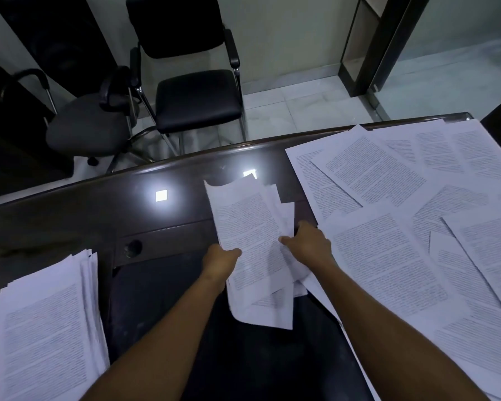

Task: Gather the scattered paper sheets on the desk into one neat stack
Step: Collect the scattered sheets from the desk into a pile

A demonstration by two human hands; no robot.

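Note:
A loose bundle of printed sheets point(249, 227) is held up over the middle of the dark desk point(99, 215), its edges uneven. My left hand point(219, 261) grips the bundle's left edge, thumb on top. My right hand point(310, 244) grips its right edge. Several scattered printed sheets point(402, 227) overlap across the right side of the desk. A thick stack of sheets point(41, 328) lies at the near left.
Two black chairs point(197, 96) and a grey swivel chair point(90, 123) stand beyond the desk's far edge. A round cable hole point(133, 248) sits left of the bundle. Ceiling lights glare on the desk top point(161, 195). A dark frame point(370, 47) stands at the back right.

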